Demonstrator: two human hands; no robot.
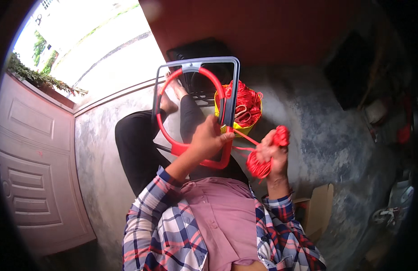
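Observation:
My left hand (208,139) grips the lower right part of a grey rectangular frame (236,72), which I hold upright above my lap. Inside it sits a round ring (212,77), mostly wrapped in red cord, with a bare grey patch at the top. Red wrapping also covers the frame's lower right corner. To the right, my right hand (271,151) is closed around a bundle of red cord (259,166), part of which sticks out above the fingers. Two strands run from this bundle to the frame beside my left hand.
Beyond my hands stands a yellow container (258,121) heaped with red cord (248,100); a pale looped item lies on it. A black object (204,50) stands against the red-brown wall. A cardboard box (321,208) is at right, a panelled door (35,158) at left. My legs stretch forward.

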